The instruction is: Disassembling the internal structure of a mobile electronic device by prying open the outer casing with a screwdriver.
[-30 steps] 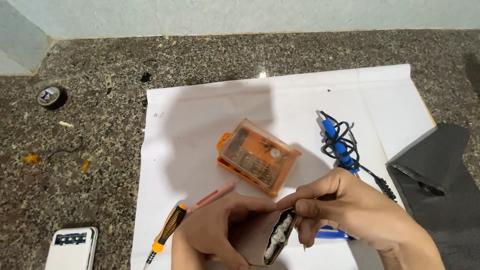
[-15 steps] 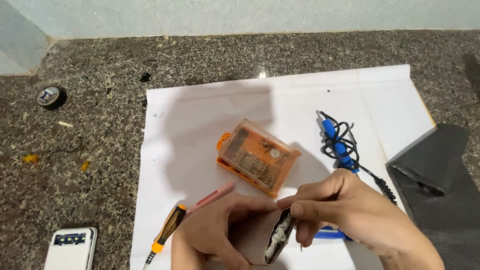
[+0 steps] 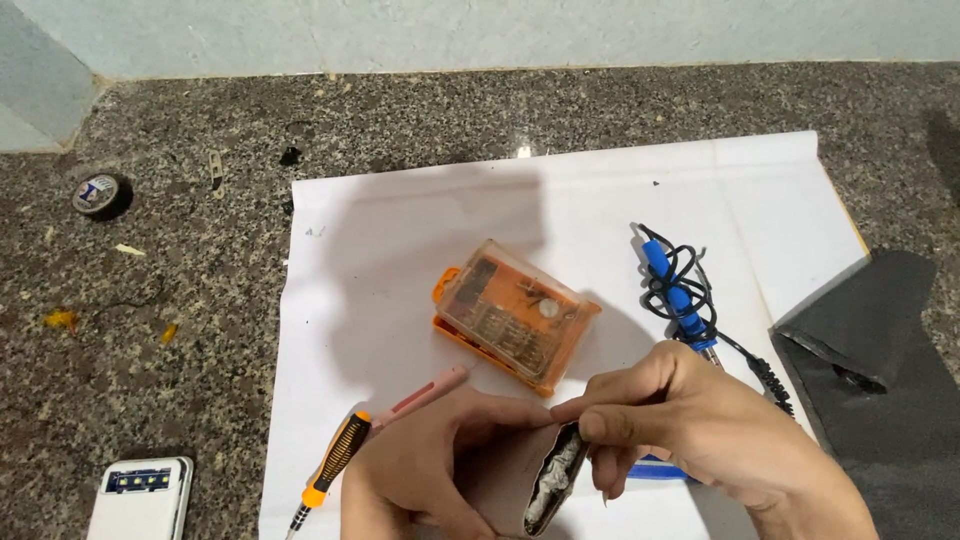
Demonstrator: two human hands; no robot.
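Granite floor, white paper sheet [image 3: 420, 260] spread as a work mat.
Left hand [image 3: 430, 480] grips a small opened device [image 3: 545, 485] edge-up, exposing its inside; right hand [image 3: 700, 420] pinches its top edge, steadying it.

Soft, even indoor light falls from above and behind the camera, casting a broad grey shadow across the white paper sheet [image 3: 400, 250] just beyond the hands. A small glare spot glints on the speckled granite bench [image 3: 517, 151] farther out. The translucent orange plastic case [image 3: 515, 315] shows faint sheen. Focus is sharp throughout; the frame's far right corner dims.
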